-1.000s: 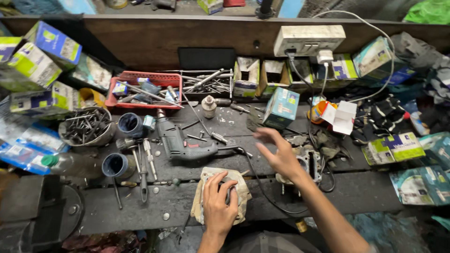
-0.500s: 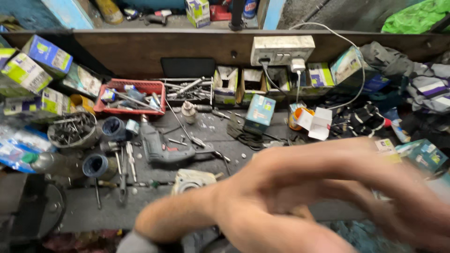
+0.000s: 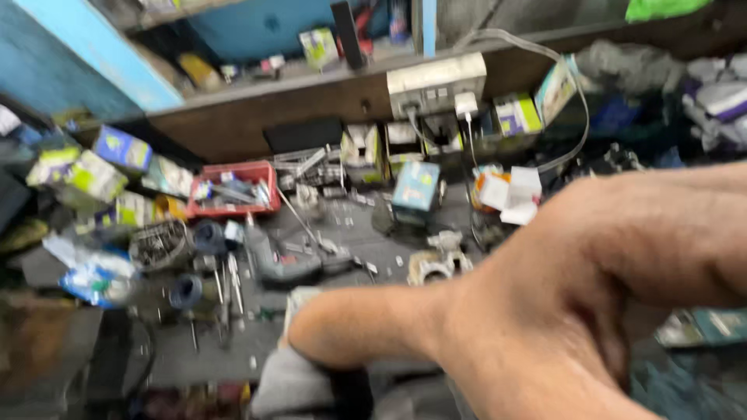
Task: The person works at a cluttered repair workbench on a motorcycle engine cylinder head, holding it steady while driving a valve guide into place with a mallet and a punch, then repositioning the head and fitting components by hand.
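Small cardboard boxes crowd the cluttered desk: green, white and blue boxes (image 3: pixel 93 173) stacked at far left, a blue-and-white box (image 3: pixel 415 187) standing upright at centre, a green-and-white box (image 3: pixel 517 115) at the back, and an orange-and-white carton (image 3: pixel 502 190) just right of centre.

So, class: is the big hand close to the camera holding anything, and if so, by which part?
It cannot be told. The hand is blurred and fills the view; only its back and thumb show, above a grey cloth on the workbench.
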{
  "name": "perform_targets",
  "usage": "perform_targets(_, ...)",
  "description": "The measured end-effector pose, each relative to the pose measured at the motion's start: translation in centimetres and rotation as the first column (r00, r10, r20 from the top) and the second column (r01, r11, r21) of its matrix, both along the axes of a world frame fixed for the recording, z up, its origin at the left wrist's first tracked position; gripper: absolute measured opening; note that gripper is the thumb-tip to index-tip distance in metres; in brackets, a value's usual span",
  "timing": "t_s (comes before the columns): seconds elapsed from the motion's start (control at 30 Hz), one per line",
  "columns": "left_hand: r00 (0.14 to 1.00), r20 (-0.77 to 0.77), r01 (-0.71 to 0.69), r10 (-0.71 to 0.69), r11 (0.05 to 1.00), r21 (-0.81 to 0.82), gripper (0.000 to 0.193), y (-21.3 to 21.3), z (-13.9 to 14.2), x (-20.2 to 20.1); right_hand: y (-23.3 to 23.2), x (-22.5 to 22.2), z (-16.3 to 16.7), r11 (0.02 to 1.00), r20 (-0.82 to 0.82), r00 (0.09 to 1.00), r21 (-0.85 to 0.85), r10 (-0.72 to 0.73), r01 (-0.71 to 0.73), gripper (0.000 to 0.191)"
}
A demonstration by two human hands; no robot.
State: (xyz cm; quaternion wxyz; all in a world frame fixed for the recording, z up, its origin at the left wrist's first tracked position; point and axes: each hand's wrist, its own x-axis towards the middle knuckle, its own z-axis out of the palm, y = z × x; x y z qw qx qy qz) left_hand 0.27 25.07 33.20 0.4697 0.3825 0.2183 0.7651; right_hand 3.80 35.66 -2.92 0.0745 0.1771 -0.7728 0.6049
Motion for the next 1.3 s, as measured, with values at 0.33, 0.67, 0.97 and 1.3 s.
perform_targets(0.33, 0.993, -0.091, -0.085, 0.074, 0.989, -0.120, 0.027, 2.7, 0.5, 0.6, 3.6, 1.8, -2.2, 0.998, -0.048, 0.997, 0.008, 0.055, -0.055, 0.029)
perform_targets(0.67, 0.830, -0.493, -0.469, 0.260, 0.805, -0.364, 0.028, 4.3, -1.8, -1.1, 11.1, 0.6, -3.6, 0.996, -0.098, 0.992, -0.035, 0.078, -0.081, 0.030)
perform_targets(0.97, 0.542, -0.782, -0.840, 0.307, 0.216, -0.497, 0.021, 6.4, -28.9, -4.8, 21.3, 3.6, -12.0, 0.920, 0.077, 0.983, -0.372, 0.168, -0.128, 0.035)
perform_targets(1.3, 0.768, -0.384, -0.490, 0.512, 0.085, -0.867, 0.028, 11.0, -55.7, 0.4, 27.5, 3.5, -17.7, 0.826, -0.095, 0.995, -0.559, 0.012, -0.064, 0.053)
